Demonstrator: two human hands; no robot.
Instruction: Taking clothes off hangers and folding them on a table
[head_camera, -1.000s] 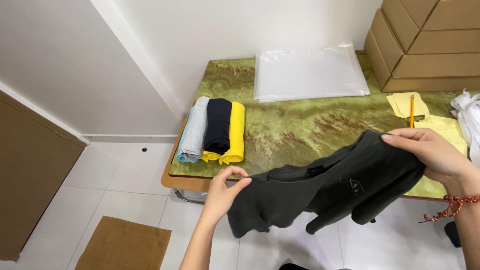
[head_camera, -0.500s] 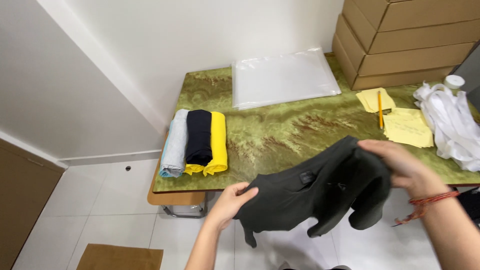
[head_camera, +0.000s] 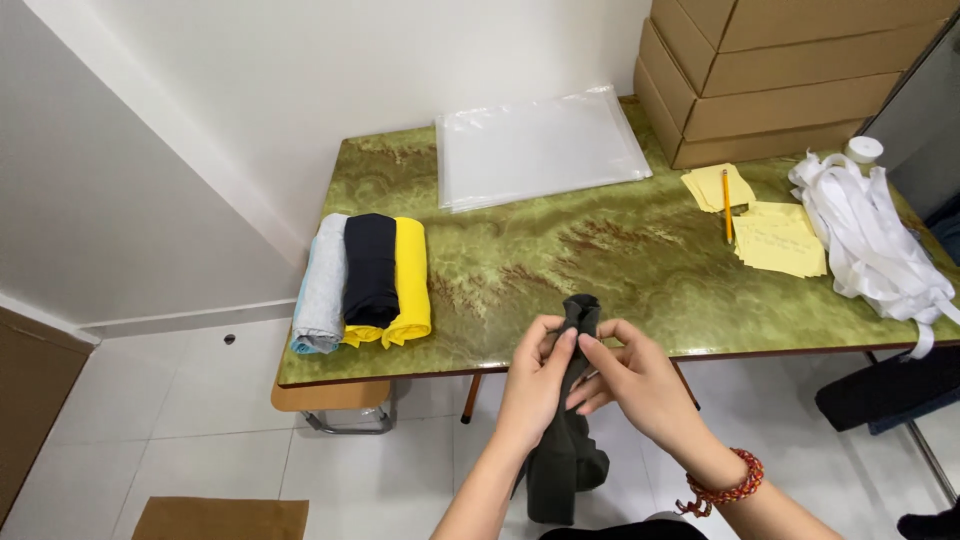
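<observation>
At nine o'clock from the hands, three folded cloths are lying side by side near the left end of the green marbled table (head_camera: 620, 260): a grey cloth (head_camera: 322, 285), a black cloth (head_camera: 371, 268) overlapping it, and a yellow cloth (head_camera: 410, 280) on the right, their long sides running toward twelve o'clock.

The left hand (head_camera: 535, 385) is closing on a dark garment (head_camera: 565, 440), thumb and fingers pinching its upper part from the left. The garment is dull dark grey-green, bunched into a narrow column with soft creases. Its top end is poking out above both hands, just over the table's near edge; the rest is hanging straight down below the hands, off the table, in front of the white tiled floor (head_camera: 200, 440). Its long axis is running twelve to six o'clock.

The right hand (head_camera: 630, 385), wearing a red beaded bracelet (head_camera: 725, 485) at the wrist, is gripping the same garment from the right, fingertips touching the left hand's fingers.

At twelve o'clock, clear plastic bags (head_camera: 540, 145) are lying flat. At two o'clock, yellow paper notes (head_camera: 775, 240) are lying with a pencil (head_camera: 726, 205) beside them, then a heap of white ribbon (head_camera: 870, 240), with cardboard boxes (head_camera: 790, 70) stacked behind.
</observation>
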